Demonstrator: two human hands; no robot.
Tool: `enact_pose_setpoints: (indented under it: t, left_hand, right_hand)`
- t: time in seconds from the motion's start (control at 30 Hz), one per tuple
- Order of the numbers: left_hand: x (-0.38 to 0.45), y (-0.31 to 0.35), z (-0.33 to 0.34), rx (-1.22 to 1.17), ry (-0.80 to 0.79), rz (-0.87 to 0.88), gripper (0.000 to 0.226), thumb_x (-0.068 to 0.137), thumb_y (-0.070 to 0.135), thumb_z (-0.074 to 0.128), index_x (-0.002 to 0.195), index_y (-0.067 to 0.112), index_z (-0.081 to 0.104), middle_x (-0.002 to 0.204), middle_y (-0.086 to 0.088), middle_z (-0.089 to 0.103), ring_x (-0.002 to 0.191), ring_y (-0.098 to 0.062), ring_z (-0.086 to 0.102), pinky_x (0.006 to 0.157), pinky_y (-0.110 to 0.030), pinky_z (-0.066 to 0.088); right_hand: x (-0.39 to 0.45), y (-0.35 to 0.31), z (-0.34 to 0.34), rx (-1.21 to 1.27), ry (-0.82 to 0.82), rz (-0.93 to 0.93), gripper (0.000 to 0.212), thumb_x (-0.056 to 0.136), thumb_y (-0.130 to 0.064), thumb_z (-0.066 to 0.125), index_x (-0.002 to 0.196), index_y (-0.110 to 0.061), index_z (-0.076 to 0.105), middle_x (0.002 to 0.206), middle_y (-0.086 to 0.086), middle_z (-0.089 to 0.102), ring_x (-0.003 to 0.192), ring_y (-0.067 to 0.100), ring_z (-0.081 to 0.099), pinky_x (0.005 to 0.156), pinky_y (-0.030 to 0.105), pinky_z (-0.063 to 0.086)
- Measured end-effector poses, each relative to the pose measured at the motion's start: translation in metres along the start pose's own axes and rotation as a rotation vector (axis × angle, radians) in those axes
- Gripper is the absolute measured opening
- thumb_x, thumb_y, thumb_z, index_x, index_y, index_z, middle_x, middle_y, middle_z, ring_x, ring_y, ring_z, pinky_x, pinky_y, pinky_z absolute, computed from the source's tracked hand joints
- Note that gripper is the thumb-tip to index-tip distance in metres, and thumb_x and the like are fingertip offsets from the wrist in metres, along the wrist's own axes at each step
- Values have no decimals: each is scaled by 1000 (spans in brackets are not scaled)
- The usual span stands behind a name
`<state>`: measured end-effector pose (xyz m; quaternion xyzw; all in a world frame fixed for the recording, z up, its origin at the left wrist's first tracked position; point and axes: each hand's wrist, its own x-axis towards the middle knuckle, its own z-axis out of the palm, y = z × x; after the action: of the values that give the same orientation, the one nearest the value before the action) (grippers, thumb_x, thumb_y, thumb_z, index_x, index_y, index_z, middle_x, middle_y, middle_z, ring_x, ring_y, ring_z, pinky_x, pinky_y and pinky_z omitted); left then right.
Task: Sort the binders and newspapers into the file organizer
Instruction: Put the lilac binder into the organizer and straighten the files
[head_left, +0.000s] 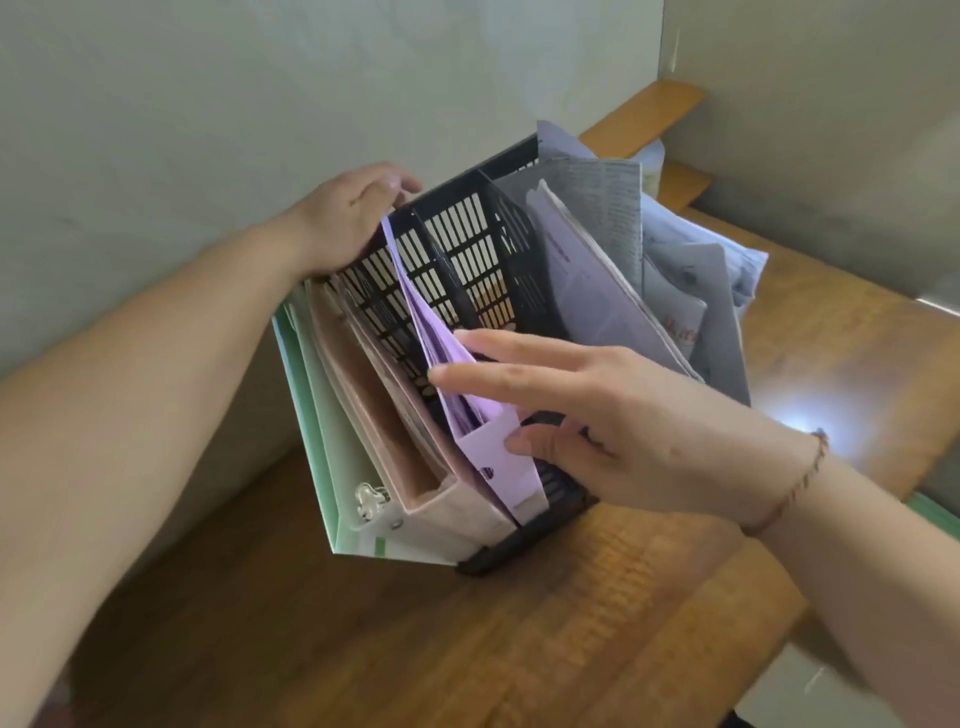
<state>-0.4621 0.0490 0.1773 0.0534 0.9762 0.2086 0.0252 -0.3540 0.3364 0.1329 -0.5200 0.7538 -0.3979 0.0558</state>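
Note:
A black slotted file organizer (467, 244) stands on a wooden desk (467, 623). A green binder (311, 415) and a pink binder (374, 415) stand at its left side. A purple binder (493, 447) sits in a slot beside them. Newspapers (602, 218) and papers fill the right-hand slots. My left hand (348, 218) grips the back top corner of the organizer near the purple binder's top. My right hand (597, 415) rests with fingers spread on the purple binder's front edge, thumb on its spine.
A pale wall (208, 104) rises right behind the desk. The desk's raised wooden rail (644, 114) runs at the back right. A green edge (935, 512) shows at the far right, beside my right forearm.

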Motion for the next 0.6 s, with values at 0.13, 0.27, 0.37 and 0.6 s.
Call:
enact_pose_setpoints:
  t: [0.13, 0.27, 0.37, 0.6]
  left_hand:
    - [5, -8, 2, 57, -39, -40, 52, 101, 37, 24, 143, 14, 45, 143, -15, 50, 134, -24, 42, 112, -32, 29]
    - [-3, -26, 9, 219, -166, -115, 59, 101, 49, 25, 155, 25, 18, 162, -3, 23, 149, -18, 22, 123, -43, 16]
    - [-3, -22, 6, 170, -163, -153, 67, 100, 53, 32, 156, 23, 11, 164, -4, 18, 149, -21, 22, 122, -40, 17]
    - [0, -22, 10, 315, 8, -157, 27, 103, 41, 35, 95, 19, 48, 95, -13, 52, 90, -27, 48, 77, -35, 36]
  right_hand:
    - [-4, -1, 11, -47, 49, 7, 52, 94, -14, 55, 141, -35, 44, 146, -5, 47, 112, 9, 60, 89, 29, 52]
    - [-10, 1, 33, -127, 23, 84, 55, 94, -11, 54, 141, -36, 39, 126, -8, 63, 97, 11, 67, 73, 39, 56]
    - [-7, 3, 32, -177, -30, 106, 60, 95, -21, 52, 145, -42, 27, 114, -7, 66, 83, 18, 64, 67, 42, 54]
    - [10, 1, 17, -142, -18, -56, 42, 94, -21, 51, 136, -28, 53, 115, -2, 70, 90, 12, 69, 71, 38, 56]
